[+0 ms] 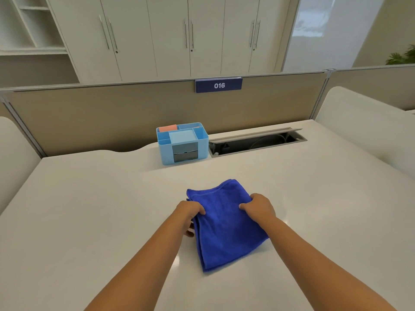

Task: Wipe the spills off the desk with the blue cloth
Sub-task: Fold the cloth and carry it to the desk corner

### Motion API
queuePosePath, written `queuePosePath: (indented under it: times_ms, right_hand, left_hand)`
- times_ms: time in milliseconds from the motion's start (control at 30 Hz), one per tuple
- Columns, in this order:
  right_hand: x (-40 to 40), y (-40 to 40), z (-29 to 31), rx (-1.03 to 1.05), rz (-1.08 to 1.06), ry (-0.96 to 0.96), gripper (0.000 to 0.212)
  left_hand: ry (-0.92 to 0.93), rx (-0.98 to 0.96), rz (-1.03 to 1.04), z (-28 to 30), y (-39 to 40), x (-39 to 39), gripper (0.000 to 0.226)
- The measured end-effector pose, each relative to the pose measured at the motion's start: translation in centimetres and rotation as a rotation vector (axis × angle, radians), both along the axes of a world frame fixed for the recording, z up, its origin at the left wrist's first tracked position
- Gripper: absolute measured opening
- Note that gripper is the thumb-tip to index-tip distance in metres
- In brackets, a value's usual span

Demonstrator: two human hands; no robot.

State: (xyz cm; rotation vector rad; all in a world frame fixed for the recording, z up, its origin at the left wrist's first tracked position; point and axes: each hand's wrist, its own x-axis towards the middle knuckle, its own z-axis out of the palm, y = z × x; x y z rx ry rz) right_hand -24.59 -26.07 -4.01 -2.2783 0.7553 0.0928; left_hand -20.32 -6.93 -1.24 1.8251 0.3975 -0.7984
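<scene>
A folded blue cloth [224, 223] lies flat on the white desk [89, 209], in the middle near me. My left hand [189, 215] grips its left edge, thumb on top and fingers curled under the fold. My right hand [258, 206] pinches its right edge near the far corner. A faint glossy sheen shows on the desk just left of the cloth's near end; I cannot tell whether it is a spill.
A light blue desk organiser [183, 143] with small drawers stands at the back of the desk. To its right is an open cable tray [256, 142]. A beige partition [112, 115] with a "016" sign closes the far side. White side panels flank the desk.
</scene>
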Motion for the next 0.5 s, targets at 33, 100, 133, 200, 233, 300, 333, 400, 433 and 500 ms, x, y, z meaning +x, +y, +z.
queuePosePath:
  times_ms: [33,100,133,200,233,300,333,400,433,500]
  right_hand:
    - [-0.1,-0.1,0.4,0.008,-0.009,-0.014,0.013]
    - [0.1,-0.5,1.3,0.018,-0.03,-0.039,0.014]
    - [0.2,-0.9,1.8,0.022,-0.042,-0.05,0.015]
    - [0.5,-1.8,2.6,0.023,-0.061,-0.065,0.021]
    - [0.7,-2.4,2.9,0.025,-0.067,-0.07,0.024]
    - [1.2,-4.0,3.4,0.042,-0.074,-0.083,0.027]
    - [1.5,-4.6,3.6,0.054,-0.071,-0.091,0.028]
    - [2.0,-6.6,4.0,0.068,-0.073,-0.1,0.028]
    - [2.3,-7.4,4.2,0.075,-0.075,-0.101,0.029]
    - [2.8,-11.3,4.5,0.087,-0.1,-0.098,0.03]
  left_hand:
    - [0.008,-0.027,0.007,0.2,-0.2,0.0,0.04]
    - [-0.015,-0.079,0.053,0.7,-0.6,0.3,0.04]
    - [-0.036,-0.1,0.083,0.8,-0.8,0.4,0.042]
    - [-0.071,-0.142,0.123,1.2,-1.6,0.6,0.043]
    - [-0.082,-0.165,0.137,1.3,-2.0,0.8,0.043]
    - [-0.095,-0.208,0.153,1.8,-3.3,1.1,0.043]
    - [-0.098,-0.227,0.164,2.1,-3.8,1.4,0.044]
    - [-0.093,-0.25,0.152,2.5,-5.6,2.0,0.051]
    - [-0.083,-0.248,0.13,2.7,-6.3,2.2,0.055]
    - [-0.06,-0.249,0.07,2.7,-9.9,2.8,0.06]
